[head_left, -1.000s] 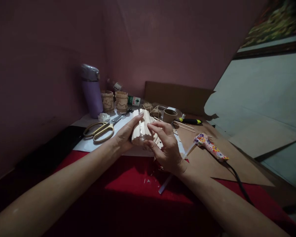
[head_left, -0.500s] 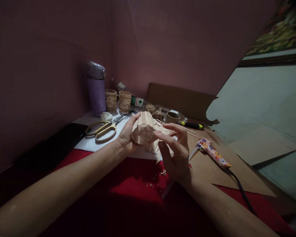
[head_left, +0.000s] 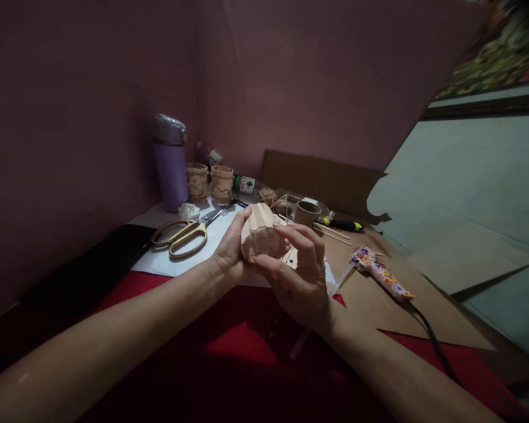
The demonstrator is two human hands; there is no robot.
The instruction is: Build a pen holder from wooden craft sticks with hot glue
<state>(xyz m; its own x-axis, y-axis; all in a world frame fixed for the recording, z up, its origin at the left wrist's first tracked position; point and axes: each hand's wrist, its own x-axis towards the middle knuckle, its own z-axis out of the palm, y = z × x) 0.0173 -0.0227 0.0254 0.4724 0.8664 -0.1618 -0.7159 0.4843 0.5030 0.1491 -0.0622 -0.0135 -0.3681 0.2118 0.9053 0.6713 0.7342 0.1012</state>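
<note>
1. Head view: stick-clad container point(head_left: 263, 239) is up in both hands above the near edge of the white paper point(head_left: 152, 262), base tipped toward camera. Inside not visible.
2. Purple tumbler point(head_left: 171, 176) upright at back left, grey lid down; contents can't tell.
3. Two cups with wavy rims, left cup point(head_left: 197, 183) and right cup point(head_left: 222, 184), stand beside it; insides not visible.
4. Clear bottle point(head_left: 245, 184) lies behind, green-and-white label with reddish characters and a green mark, too small to read. Second clear bottle point(head_left: 214, 157), at the wall, has a white label, also unreadable.
5. Left hand point(head_left: 233, 248): wrapped round the container's left side, firm grasp.
6. Right hand point(head_left: 303, 273): half-curled, thumb low on the base, index finger at its upper right edge, gripping lightly.
7. Nearby: gold-handled scissors point(head_left: 188, 242) left, floral glue gun point(head_left: 383, 274) right.
</note>
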